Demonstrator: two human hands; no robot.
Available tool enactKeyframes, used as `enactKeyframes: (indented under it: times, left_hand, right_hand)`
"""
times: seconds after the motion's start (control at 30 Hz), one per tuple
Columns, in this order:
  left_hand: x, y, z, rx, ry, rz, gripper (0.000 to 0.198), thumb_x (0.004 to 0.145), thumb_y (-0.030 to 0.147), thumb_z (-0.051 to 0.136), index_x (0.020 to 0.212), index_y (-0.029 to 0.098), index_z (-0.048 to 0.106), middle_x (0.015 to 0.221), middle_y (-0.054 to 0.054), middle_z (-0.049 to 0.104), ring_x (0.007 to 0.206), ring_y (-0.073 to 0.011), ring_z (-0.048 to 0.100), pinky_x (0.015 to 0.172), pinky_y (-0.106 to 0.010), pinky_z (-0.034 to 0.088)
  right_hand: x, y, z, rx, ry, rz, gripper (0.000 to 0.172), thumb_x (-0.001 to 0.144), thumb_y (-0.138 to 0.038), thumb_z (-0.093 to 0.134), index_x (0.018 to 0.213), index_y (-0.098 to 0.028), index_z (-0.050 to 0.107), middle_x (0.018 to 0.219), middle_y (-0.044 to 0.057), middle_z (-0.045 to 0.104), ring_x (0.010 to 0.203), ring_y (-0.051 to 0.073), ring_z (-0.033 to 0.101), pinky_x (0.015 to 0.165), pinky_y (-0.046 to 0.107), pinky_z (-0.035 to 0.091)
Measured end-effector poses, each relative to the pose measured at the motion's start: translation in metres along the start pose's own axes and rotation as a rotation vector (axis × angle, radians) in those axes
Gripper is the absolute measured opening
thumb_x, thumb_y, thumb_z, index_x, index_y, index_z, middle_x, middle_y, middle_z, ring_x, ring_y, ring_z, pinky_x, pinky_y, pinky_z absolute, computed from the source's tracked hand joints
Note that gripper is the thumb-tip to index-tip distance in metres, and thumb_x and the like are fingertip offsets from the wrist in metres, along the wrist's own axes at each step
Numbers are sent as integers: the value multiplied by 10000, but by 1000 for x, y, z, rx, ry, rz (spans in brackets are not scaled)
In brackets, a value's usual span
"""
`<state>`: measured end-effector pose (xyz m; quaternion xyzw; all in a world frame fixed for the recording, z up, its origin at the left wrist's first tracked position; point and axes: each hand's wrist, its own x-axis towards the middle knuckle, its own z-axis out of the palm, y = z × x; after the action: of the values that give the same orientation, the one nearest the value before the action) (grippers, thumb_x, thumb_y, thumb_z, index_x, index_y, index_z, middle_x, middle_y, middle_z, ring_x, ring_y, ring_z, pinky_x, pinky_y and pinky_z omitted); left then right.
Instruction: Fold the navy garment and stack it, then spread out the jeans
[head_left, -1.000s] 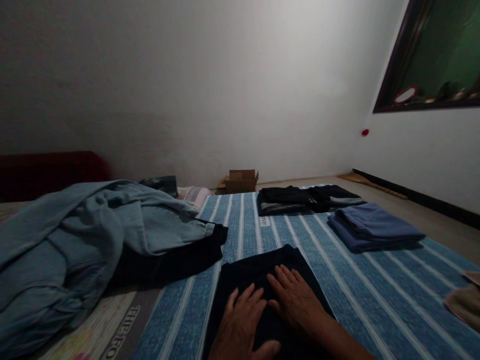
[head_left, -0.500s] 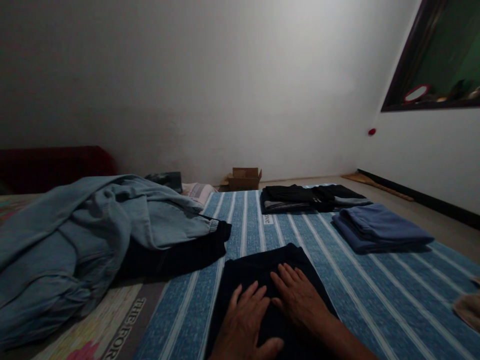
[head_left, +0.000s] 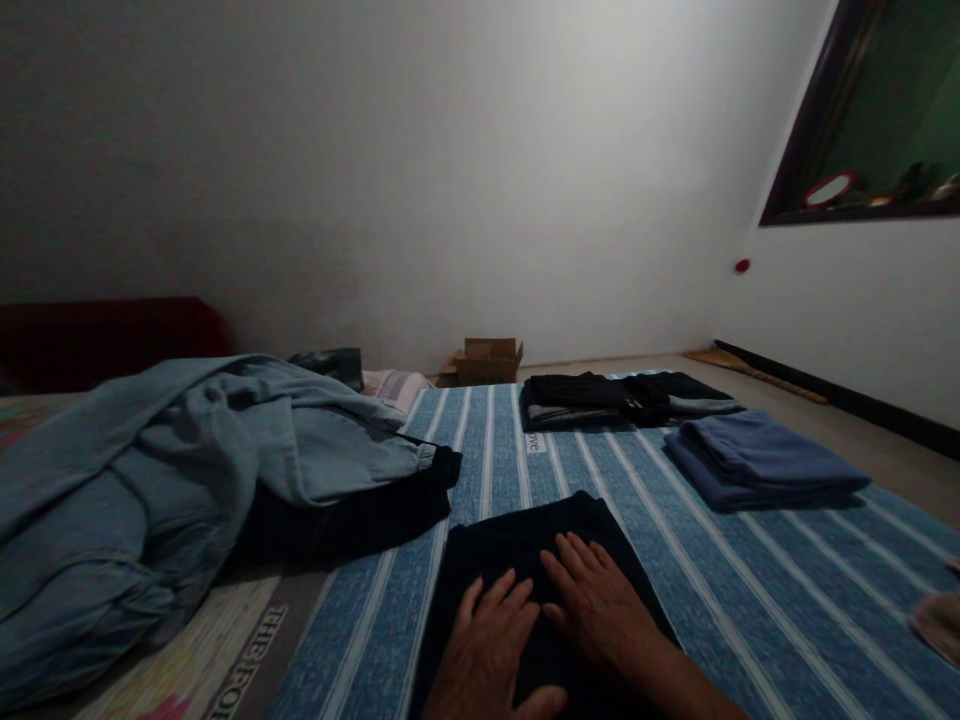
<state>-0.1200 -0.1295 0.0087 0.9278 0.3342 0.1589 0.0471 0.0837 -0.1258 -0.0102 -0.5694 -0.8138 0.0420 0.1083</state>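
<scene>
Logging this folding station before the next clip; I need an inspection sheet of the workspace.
Surface: blue striped sheet spread flat.
Job's things: dark folded garment lying flat on the sheet.
Clutter: loose denim heap to the left; black folded clothes and blue folded pile beyond.
Hands: left hand and right hand flat, palms down on the dark garment.
Cables: nothing seen.
Surroundings: cardboard box by the white wall.

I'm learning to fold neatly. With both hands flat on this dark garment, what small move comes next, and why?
Probably slide the left hand and right hand outward to smooth the dark garment: both palms lie flat near its middle.
</scene>
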Motion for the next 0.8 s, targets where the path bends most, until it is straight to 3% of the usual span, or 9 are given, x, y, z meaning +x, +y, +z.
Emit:
enactKeyframes:
  times: [0.5,0.8]
  left_hand:
    - [2,-2,-2,35,49,42,530,780,543,603,1219,248,574,1291,-82,582,1196,-296,526,1011,-478,408]
    - [1,-3,-1,68,60,61,529,792,544,588,1218,232,569,1282,-89,588,1189,-304,531,984,-496,432]
  right_hand:
    - [-2,2,7,-21,62,-23,561,937,-504,341,1393,-183,410,1441,170,393,1330,319,344,1059,508,303]
    - [-1,1,4,-18,33,-22,557,939,-489,352,1393,-172,413,1437,176,396,1331,328,337,1056,514,310]
